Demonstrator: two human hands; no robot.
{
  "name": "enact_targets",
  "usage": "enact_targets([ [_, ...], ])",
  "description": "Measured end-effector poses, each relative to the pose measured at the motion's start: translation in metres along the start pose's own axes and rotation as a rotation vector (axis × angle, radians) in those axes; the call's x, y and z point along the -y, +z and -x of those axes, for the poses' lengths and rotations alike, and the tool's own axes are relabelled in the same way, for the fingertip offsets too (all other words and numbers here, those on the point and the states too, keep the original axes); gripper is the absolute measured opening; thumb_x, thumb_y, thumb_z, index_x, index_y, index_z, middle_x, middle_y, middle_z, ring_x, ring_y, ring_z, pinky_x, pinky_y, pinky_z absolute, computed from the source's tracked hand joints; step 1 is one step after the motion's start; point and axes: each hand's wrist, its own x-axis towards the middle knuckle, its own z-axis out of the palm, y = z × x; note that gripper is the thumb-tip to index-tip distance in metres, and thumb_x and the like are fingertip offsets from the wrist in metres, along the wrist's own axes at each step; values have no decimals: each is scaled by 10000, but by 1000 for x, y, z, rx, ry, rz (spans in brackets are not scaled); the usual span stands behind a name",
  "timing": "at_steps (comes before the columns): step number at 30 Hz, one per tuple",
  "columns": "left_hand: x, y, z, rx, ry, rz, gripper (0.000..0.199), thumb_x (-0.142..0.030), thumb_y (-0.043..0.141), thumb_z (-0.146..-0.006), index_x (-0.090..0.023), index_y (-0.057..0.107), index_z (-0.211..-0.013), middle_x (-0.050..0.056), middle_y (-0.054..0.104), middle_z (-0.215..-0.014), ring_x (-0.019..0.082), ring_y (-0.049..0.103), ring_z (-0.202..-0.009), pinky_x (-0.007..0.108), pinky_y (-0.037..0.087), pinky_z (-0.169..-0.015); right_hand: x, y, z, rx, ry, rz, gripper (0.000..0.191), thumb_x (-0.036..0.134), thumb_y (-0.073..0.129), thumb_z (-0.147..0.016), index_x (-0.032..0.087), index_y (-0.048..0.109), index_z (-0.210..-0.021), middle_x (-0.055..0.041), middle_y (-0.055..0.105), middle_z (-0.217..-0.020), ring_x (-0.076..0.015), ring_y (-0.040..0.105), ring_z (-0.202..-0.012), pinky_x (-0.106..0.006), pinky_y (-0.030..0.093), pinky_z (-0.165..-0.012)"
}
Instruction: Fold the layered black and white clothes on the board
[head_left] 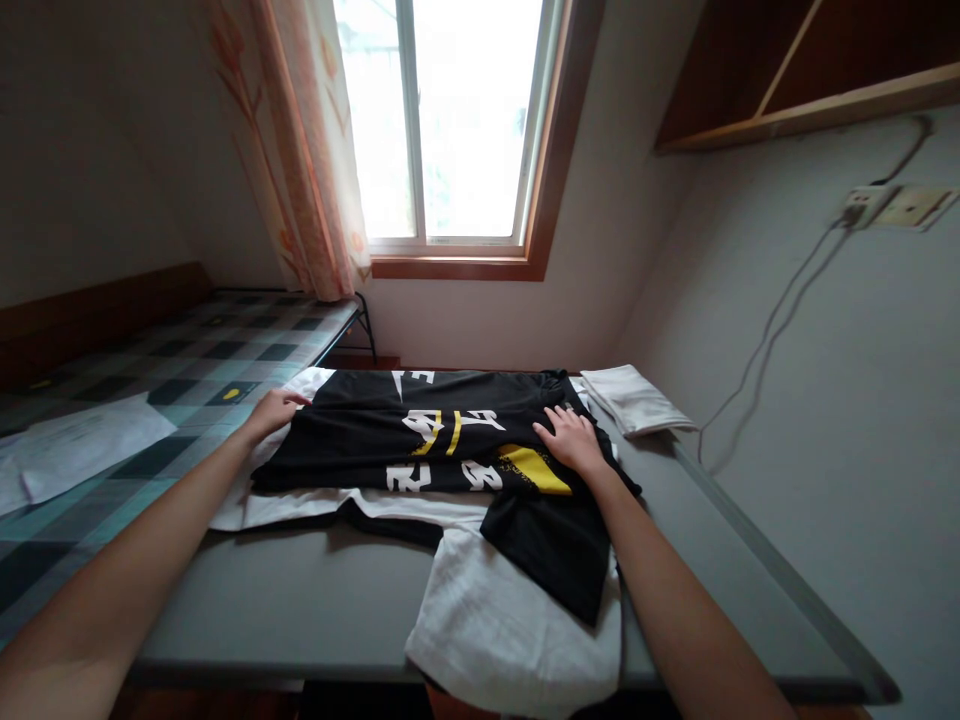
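A black T-shirt [360,430] with white lettering and a yellow patch lies sideways on a grey table, one side folded over. Beneath it a white shirt [517,610] shows along the near side, its sleeve spread to the table's front edge. The black sleeve [559,550] rests on top of that white sleeve. My right hand [574,440] lies flat on the black cloth near the collar end, fingers spread. At the hem end, my left hand [274,413] touches the fabric with its fingers stretched out; some fingertips are hard to make out.
A folded white cloth [634,400] lies at the table's far right corner. To the left stands a bed with a checked cover [247,330] and a sheet of paper [90,445]. A cable [765,350] hangs down the right wall beside the grey table [300,600].
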Motion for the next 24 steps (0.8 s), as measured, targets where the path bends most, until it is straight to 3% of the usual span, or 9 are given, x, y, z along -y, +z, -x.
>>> enact_targets([
  [3, 2, 2, -1, 103, 59, 152, 370, -494, 637, -668, -200, 764, -853, 82, 768, -1014, 281, 668, -1020, 337, 533, -865, 0, 0, 0, -1, 2, -5, 661, 544, 307, -986, 168, 405, -1521, -108, 357, -1592, -270, 282, -1470, -416, 182, -1184],
  [5, 3, 1, -1, 162, 79, 209, 437, -593, 717, -592, -218, 766, -810, 86, 770, -1008, 285, 659, -1040, 335, 521, -900, 0, 0, -1, 4, 0, -5, 661, 544, 306, -985, 170, 403, -1522, -108, 355, -1593, -270, 279, -1471, -414, 184, -1182],
  [9, 6, -4, -3, 214, 144, 155, 547, -708, 789, -428, -224, 734, -676, 77, 755, -864, 278, 663, -930, 334, 520, -862, 0, 0, -1, 3, 0, 1, 663, 544, 303, -985, 170, 397, -1525, -107, 353, -1594, -271, 280, -1471, -416, 183, -1182],
  [13, 13, -7, -7, 214, 201, 54, 558, -751, 748, -438, -222, 679, -605, 50, 706, -712, 250, 643, -779, 333, 515, -772, 0, 0, 0, -3, -2, 10, 661, 541, 297, -987, 170, 401, -1524, -109, 359, -1591, -278, 298, -1464, -419, 193, -1178],
  [16, 22, -7, -11, 149, 213, 47, 556, -757, 687, -515, -219, 687, -654, 53, 718, -740, 249, 645, -790, 323, 502, -762, 0, 0, 1, -13, -6, 11, 657, 534, 304, -986, 164, 410, -1518, -115, 366, -1586, -277, 305, -1461, -419, 202, -1176],
  [21, 16, -3, -10, -113, 164, -42, 456, -650, 588, -689, -208, 684, -744, 74, 713, -799, 248, 657, -802, 331, 513, -764, 0, 1, 2, -41, -15, 6, 652, 528, 324, -985, 151, 430, -1506, -126, 390, -1571, -283, 317, -1456, -426, 223, -1170],
  [24, -4, 2, 1, -206, 317, -202, 357, -550, 581, -760, -219, 706, -812, 88, 706, -924, 273, 653, -921, 384, 506, -873, 0, 2, 3, -70, -25, 0, 637, 514, 331, -987, 146, 449, -1493, -133, 419, -1553, -289, 344, -1442, -433, 239, -1165],
])
